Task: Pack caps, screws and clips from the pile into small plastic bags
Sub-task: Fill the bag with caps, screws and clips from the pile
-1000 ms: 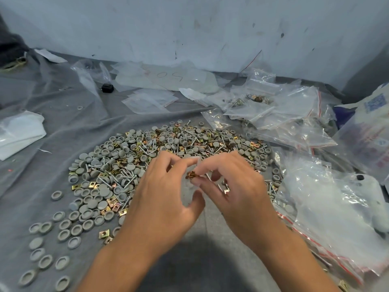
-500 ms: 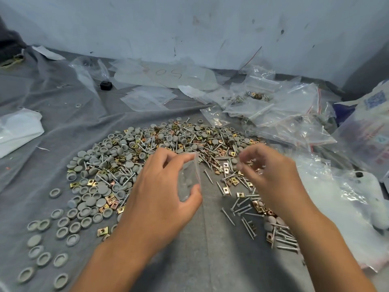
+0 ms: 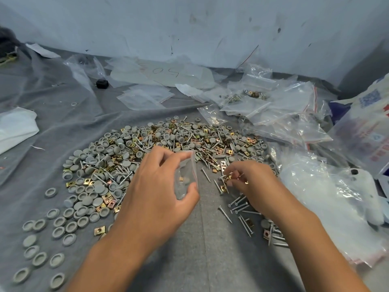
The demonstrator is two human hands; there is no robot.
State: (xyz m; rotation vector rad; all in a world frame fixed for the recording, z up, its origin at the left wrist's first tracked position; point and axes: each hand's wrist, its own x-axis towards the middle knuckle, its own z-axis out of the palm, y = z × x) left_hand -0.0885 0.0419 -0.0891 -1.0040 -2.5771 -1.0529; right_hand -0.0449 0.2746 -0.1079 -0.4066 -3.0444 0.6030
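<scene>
Grey cloth (image 3: 206, 260); left hand (image 3: 155, 194) fingers around small bag (image 3: 186, 175), right hand (image 3: 250, 182) fingers pinching half-hidden screws (image 3: 226, 177).

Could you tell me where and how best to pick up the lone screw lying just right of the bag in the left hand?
Pinch the screw from above across mid-shaft: it lies flat on the grey cloth, apart from the others, head toward the pile, so both sides look free for fingertips.

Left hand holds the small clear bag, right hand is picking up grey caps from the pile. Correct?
Not quite. In the head view the right hand is pinching screws and a brass clip, not grey caps. The rest stands: the left hand holds the small clear bag, beside the pile.
</scene>
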